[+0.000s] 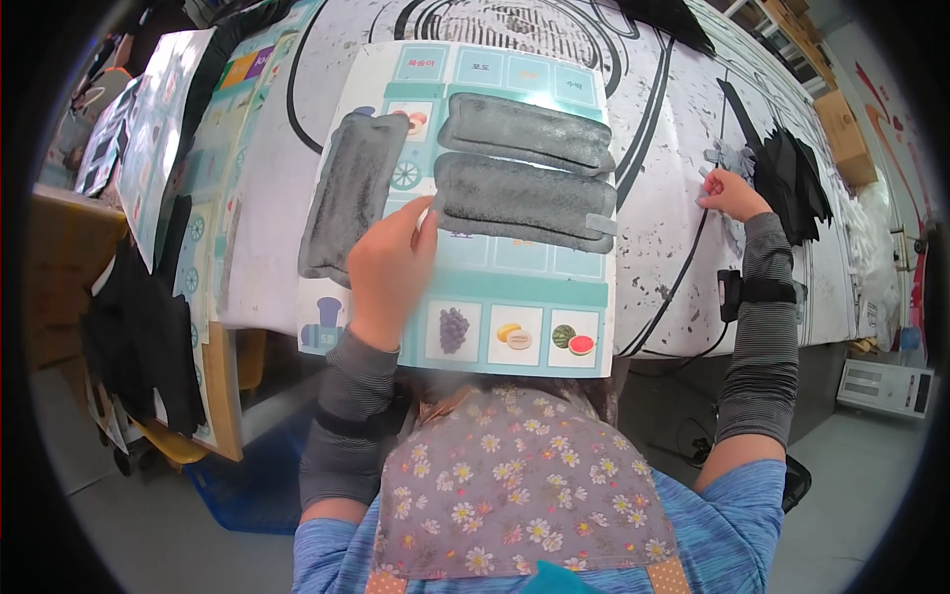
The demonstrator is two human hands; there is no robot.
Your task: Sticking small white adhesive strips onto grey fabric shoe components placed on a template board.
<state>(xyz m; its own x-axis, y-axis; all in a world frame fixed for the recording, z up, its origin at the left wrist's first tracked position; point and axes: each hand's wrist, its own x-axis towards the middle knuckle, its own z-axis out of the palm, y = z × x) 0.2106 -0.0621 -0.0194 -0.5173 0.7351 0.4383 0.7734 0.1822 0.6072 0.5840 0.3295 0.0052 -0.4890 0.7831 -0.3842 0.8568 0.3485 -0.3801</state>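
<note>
Head: left hand (389, 265) flat on laminated sheet (515, 287).

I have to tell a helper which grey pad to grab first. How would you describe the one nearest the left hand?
On the teal picture card lying on the white table, three grey pads lie. Take the grey pad beside the left hand, at the card's left edge. It alone stands lengthwise; the other two pads lie crosswise, stacked.

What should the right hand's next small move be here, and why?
Probably close on one small grey piece and carry it to the picture board. The right hand is stretched out to that pile beside the black pieces, while the left hand rests flat on the board below the grey padded strips.
</note>
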